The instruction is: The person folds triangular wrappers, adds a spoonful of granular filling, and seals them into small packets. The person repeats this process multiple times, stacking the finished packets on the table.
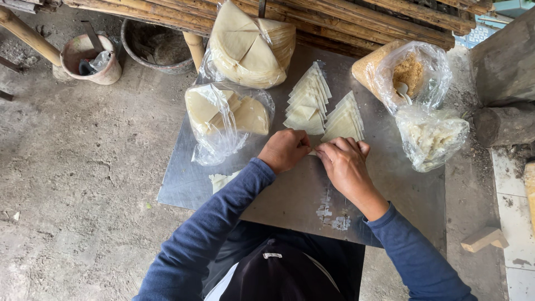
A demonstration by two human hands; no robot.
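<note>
Both hands meet mid metal sheet: left hand & right hand pinch a small wrapper piece, fingers pressed together. Folding step, looks like. Next: likely crease it w/o tearing. Folded stacks just beyond the hands; wrapper bag left of them.

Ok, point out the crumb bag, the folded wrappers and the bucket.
Crumb bag (409,72): head view, on the brown crumbs inside.
Folded wrappers (305,106): head view, middle of the left row.
Bucket (106,72): head view, on its outer wall.
</note>
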